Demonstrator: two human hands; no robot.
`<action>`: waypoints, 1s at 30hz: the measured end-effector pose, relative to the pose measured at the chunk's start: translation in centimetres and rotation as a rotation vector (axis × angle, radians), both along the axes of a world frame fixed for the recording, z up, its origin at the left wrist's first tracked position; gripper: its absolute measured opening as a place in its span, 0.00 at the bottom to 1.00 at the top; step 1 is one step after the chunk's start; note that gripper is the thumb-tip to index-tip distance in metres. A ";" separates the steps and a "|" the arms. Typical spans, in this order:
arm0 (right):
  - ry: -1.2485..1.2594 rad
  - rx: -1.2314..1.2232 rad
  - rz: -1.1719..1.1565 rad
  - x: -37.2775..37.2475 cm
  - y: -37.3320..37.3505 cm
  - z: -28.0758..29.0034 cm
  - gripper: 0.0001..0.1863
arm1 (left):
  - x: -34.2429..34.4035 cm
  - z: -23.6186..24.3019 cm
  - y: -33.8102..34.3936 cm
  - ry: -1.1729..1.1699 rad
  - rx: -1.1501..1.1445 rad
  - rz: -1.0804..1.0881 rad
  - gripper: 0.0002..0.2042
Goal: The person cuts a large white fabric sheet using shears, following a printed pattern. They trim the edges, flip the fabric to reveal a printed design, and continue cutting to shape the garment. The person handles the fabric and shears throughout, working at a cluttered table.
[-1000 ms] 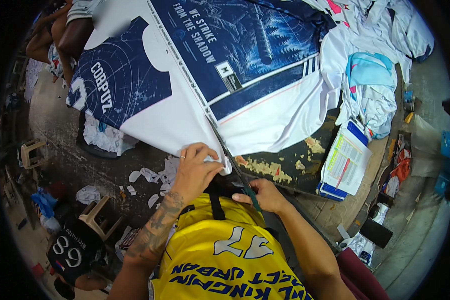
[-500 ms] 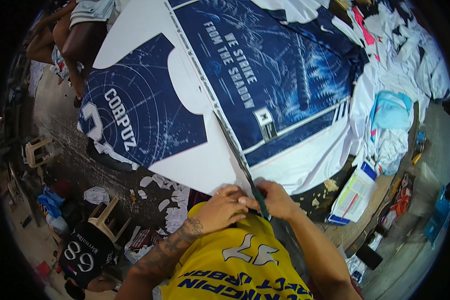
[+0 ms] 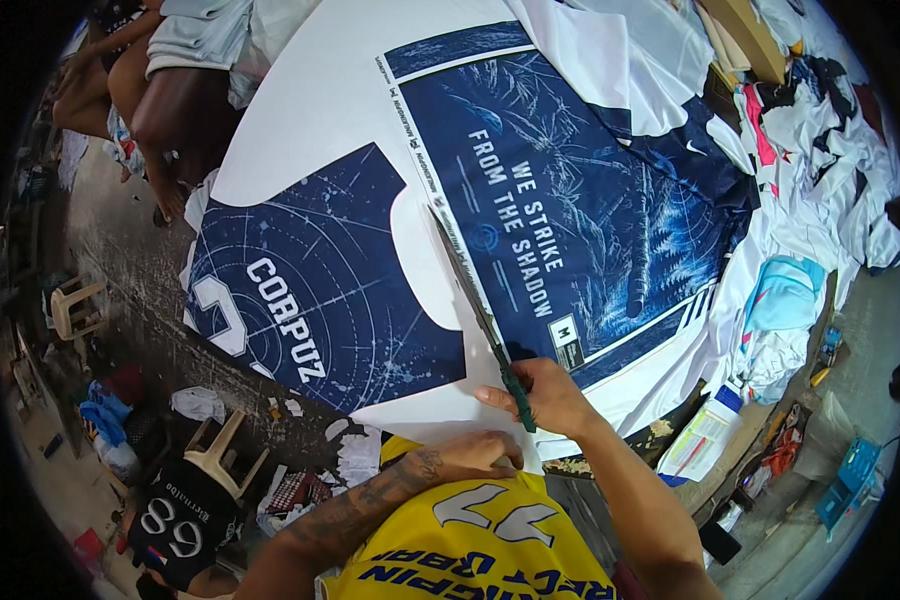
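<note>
My right hand grips long scissors by handles wrapped in dark green. Their blade points away from me, along the white gap between two navy printed jersey panels on one white fabric sheet. The left panel carries pale lettering and thin circles; the right panel shows a blue forest print. Curled fingers of my left hand hold the sheet's near edge, just left of the scissor handles and close to my yellow shirt. Whether the lower blade is under the fabric cannot be made out.
Heaped white and navy fabric lies along the right side. A printed paper packet rests on the table's right edge. At lower left, a person in a black shirt is near a beige plastic stool. Another person's legs show at upper left.
The fabric has shifted down and right in view, towards me. The scissors and my right hand are farther from my left hand, which has moved lower, near my shirt.
</note>
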State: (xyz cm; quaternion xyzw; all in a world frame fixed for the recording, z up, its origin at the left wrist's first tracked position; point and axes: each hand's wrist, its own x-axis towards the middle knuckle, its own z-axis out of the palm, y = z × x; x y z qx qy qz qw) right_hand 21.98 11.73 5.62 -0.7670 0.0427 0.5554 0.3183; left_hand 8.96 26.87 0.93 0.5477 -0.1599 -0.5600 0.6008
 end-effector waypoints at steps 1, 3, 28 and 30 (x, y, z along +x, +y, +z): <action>0.057 -0.060 0.018 0.6 0.6 0.3 0.38 | 0.4 -0.4 0.0 0.005 -0.021 -0.047 0.18; -0.008 0.062 -0.113 2.3 2.2 0.1 0.40 | 0.9 -1.6 -0.1 -0.014 -0.083 -0.059 0.17; -0.158 0.064 -0.155 24.2 19.3 -0.8 0.40 | 10.7 0.5 7.5 -0.317 0.029 0.395 0.10; -0.265 0.146 -0.170 25.3 20.1 -1.3 0.42 | 16.0 1.2 16.0 -0.656 0.565 0.956 0.07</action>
